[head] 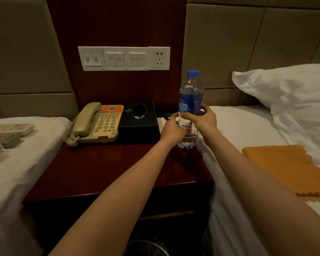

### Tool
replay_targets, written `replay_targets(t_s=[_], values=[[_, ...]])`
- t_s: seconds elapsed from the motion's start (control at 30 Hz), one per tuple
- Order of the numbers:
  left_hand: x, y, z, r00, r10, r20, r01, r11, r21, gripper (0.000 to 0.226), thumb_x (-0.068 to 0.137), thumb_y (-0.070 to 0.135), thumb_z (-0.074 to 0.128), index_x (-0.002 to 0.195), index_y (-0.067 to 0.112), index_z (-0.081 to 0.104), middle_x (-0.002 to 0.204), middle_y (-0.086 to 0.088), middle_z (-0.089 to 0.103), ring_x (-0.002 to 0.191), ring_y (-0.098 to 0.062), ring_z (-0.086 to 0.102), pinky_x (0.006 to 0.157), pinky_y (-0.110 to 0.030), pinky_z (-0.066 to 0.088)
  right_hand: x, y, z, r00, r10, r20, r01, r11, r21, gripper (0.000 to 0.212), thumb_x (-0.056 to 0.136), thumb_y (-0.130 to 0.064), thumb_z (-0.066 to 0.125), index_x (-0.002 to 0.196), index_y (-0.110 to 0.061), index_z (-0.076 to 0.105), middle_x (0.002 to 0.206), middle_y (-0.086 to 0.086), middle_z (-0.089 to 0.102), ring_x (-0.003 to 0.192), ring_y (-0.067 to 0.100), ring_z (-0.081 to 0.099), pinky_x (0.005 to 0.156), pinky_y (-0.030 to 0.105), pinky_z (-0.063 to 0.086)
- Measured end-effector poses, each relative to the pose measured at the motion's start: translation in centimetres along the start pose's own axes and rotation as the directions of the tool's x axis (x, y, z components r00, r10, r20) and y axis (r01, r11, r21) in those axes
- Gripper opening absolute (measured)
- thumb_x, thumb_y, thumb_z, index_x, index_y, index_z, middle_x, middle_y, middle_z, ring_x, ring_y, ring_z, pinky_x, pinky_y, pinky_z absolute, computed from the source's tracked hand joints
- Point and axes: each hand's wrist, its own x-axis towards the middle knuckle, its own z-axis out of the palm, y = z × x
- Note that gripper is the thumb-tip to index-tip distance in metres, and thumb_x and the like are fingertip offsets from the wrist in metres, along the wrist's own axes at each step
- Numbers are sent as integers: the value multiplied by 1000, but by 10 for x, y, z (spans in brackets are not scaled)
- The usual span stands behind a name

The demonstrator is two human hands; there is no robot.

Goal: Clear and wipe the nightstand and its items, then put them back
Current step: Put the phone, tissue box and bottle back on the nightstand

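A clear water bottle (pixel 191 95) with a blue cap and blue label stands upright at the right rear of the dark wooden nightstand (pixel 103 170). My left hand (pixel 172 127) and my right hand (pixel 201 119) both grip its lower body, fingers curled round it from either side. Further left on the nightstand sit a beige telephone (pixel 96 124) and a black tissue box (pixel 139 117). A white notepad (pixel 163 121) with a pen lies behind my left hand, mostly hidden.
White-sheeted beds flank the nightstand. An orange cloth (pixel 288 170) lies on the right bed below a white pillow (pixel 288 93). Small trays (pixel 9 133) rest on the left bed. A switch panel (pixel 124 58) is on the wall. A bin's rim (pixel 146 246) shows below.
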Motion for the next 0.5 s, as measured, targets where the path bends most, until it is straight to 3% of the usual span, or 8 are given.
replay_targets(t_s=[0.07,0.2,0.3,0.4,0.5], values=[[-3,-2,-1,1000,-4,18,3,1000,8,68,86,10,65,143,18,30,138,-8,46,123,-24,49,96,-32,44,-2,2,0,1000,-5,-3,5,1000,-1,72,72,-21,79,133,-9,44,132,8,55,114,20,55,89,24,44],[-8,-4,-6,999,8,43,-12,996,92,68,86,9,64,144,18,30,132,-9,51,117,-23,53,89,-28,44,-8,1,0,1000,-19,-10,19,1000,-17,70,73,-22,79,133,-9,45,132,8,55,115,21,56,93,28,44],[-11,-4,-16,999,6,44,-12,989,146,66,85,12,64,143,16,31,132,-11,50,118,-25,51,94,-33,44,-17,-5,6,989,1,-149,1,1000,9,75,72,-29,79,133,-12,40,132,8,50,115,20,52,90,27,43],[-15,-5,-31,1000,-15,5,14,986,165,63,87,12,62,142,17,33,134,-11,49,119,-26,51,98,-36,45,-32,-18,15,938,19,-346,0,998,57,55,77,-26,75,120,-11,44,120,7,50,94,13,48,75,21,38],[-20,-7,-53,999,-38,-32,42,986,164,60,87,7,58,142,18,34,129,-10,50,107,-22,54,90,-32,46,-47,-30,32,938,-45,-344,66,997,49,32,81,-14,67,107,-9,49,109,5,52,85,12,48,66,14,37]])
